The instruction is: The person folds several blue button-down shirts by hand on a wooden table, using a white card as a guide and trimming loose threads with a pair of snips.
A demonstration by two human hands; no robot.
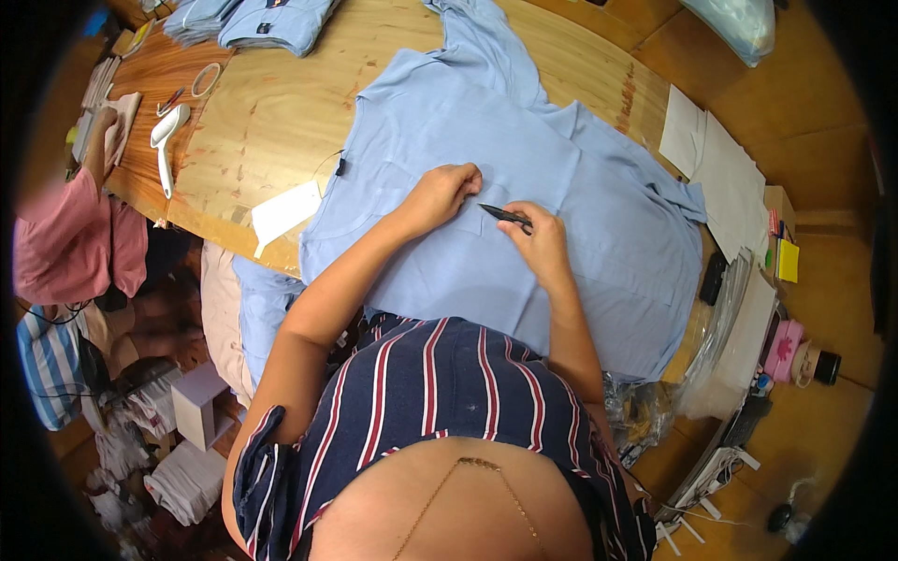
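A light-blue shirt [421,122] is spread across the table before me, one sleeve stretching toward the far edge. Over its middle, my left hand [444,196] is closed, with thumb and fingertips pinched together just above the cloth; whatever they hold is too small to make out. Close beside it on the right, my right hand [541,245] grips a small black pair of thread snips [505,219], its pointed tip aimed at the left hand's fingers. A white tag [286,217] lies at the shirt's left edge, near a small black clip-like piece [340,167].
Folded blue shirts [271,23] are stacked at the far left. A white lint roller [167,145] and a tape roll [206,80] lie on the wooden table [267,112]. Another person in a pink top [79,234] works at left. White paper sheets [716,178] lie at right.
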